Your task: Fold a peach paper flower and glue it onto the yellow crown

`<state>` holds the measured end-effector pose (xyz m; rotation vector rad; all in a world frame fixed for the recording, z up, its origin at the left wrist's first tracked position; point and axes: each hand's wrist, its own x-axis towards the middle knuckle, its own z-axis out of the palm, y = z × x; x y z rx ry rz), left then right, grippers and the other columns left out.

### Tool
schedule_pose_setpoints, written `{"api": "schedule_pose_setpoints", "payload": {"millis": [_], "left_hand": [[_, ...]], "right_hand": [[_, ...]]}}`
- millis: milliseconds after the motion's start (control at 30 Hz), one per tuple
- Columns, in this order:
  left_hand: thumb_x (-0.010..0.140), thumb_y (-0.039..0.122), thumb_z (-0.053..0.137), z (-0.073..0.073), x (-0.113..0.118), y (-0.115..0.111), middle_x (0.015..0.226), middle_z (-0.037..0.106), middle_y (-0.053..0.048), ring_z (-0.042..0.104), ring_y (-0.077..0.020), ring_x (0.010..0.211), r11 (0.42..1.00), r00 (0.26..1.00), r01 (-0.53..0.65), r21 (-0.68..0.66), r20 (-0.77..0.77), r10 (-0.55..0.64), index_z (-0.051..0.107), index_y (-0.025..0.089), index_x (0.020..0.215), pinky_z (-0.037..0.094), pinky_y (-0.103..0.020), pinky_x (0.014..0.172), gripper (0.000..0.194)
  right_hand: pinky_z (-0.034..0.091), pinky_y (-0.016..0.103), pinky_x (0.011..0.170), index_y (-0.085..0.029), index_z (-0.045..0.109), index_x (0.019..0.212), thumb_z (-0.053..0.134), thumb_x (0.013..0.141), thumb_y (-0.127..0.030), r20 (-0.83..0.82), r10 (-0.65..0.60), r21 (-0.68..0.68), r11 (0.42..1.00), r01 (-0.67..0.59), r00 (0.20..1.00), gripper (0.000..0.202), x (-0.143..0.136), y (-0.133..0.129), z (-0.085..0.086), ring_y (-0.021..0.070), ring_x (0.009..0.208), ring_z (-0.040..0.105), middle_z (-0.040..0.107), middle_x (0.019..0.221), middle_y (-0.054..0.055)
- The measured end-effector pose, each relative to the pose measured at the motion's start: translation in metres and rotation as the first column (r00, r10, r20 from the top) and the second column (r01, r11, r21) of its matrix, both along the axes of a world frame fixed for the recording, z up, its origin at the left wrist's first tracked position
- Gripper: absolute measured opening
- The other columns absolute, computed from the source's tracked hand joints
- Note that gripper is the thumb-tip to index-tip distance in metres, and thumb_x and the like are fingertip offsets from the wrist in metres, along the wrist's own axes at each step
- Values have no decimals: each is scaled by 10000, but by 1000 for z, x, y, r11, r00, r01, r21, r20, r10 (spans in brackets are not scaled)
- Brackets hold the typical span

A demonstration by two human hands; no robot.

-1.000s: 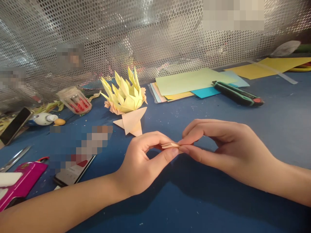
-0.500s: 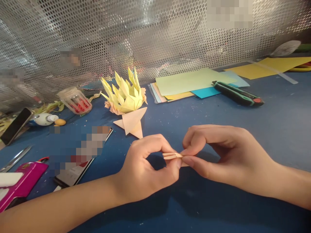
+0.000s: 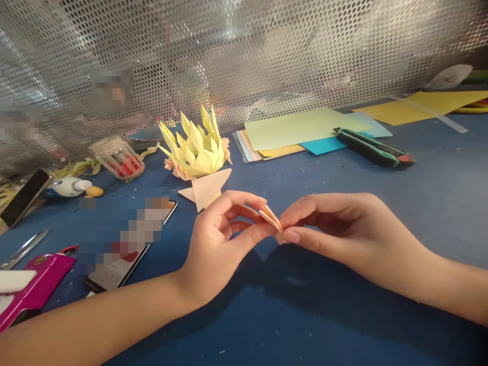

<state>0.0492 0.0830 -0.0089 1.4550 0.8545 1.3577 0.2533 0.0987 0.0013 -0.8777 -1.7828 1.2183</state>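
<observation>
Between fingers point(image 3: 244, 199), folded paper point(image 3: 271, 219) slants up-left.

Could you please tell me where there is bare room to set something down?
Bare tabletop lies between right hand and utility knife, and nearer, between right hand and left forearm. The left is crowded: flat smartphone, plastic jar, magenta object.

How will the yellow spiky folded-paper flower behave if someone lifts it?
The yellow spiky folded-paper flower is probably light, being paper. Its thin upright points may bend if squeezed. Its layered folds might loosen if pulled.
</observation>
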Motion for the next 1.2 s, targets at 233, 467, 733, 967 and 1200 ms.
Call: {"api": "schedule_pose_setpoints", "payload": {"millis": [233,467,733,967,1200], "left_hand": [[829,153,830,-4,0,2,902,558,27,641,-92,788,998,999,-27,52,-44,30,628,186,724,611,-181,663,230],[869,121,766,-4,-2,-1,956,601,4,661,-86,906,989,982,-44,138,-176,68,760,206,828,594,-132,781,95],[736,87,880,-2,0,-3,963,644,0,720,-108,873,996,998,-18,93,-66,25,820,228,833,649,-198,816,181],[755,65,842,-4,-1,-4,983,669,-1,734,-105,933,993,993,-45,108,-102,56,838,261,846,628,-168,857,216],[767,33,791,-2,2,-4,1010,723,-11,758,-122,932,995,996,-44,87,-77,51,844,275,826,633,-169,820,256]], "right_hand": [[609,233,733,-277,811,835,847,798,-407,-26,32,-111,993,-35,999,140,-1,1,-1,172,804,751,802,825,-3],[581,206,699,-263,808,791,857,765,-482,-8,29,-245,969,-30,1000,226,-1,4,0,157,799,725,806,847,10],[586,218,736,-257,797,761,834,801,-460,-66,64,-255,964,-79,996,210,-3,5,1,165,838,729,802,900,15],[610,247,735,-260,814,735,876,747,-443,-92,65,-239,967,-86,994,193,-4,6,2,189,822,740,807,888,24],[580,215,724,-257,796,790,907,703,-411,-59,-13,-256,967,-3,998,209,-4,5,0,172,824,715,786,851,10]]}}
